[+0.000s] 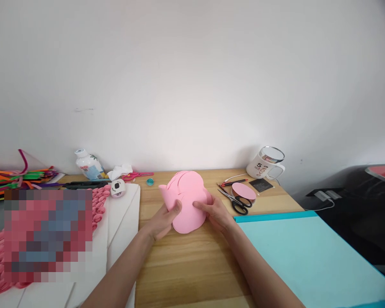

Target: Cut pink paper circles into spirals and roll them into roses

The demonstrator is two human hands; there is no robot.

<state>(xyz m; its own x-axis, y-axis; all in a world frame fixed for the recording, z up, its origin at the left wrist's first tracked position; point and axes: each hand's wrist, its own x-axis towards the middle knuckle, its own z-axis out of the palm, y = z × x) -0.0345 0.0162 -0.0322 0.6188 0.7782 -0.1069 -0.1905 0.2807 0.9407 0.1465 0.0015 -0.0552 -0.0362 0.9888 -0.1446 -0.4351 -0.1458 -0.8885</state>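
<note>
A pink paper flower [188, 214] with rounded, overlapping petals is held up over the middle of the wooden table. My left hand [163, 219] grips its left edge, thumb on the front, beside a petal that curls up. On the other side my right hand [216, 211] pinches the right edge, its thumb lying across the front face. The fingers behind the paper are hidden. To the right of the flower lie black-handled scissors [239, 205] and a round pink paper piece [244, 191].
A white mug [265, 164] and a black square card [261, 185] stand at the back right. A teal board [295, 248] covers the right side. Pink braided material [101, 201], a bottle [89, 166], pink scissors [137, 176] and pipe cleaners [25, 177] are at left.
</note>
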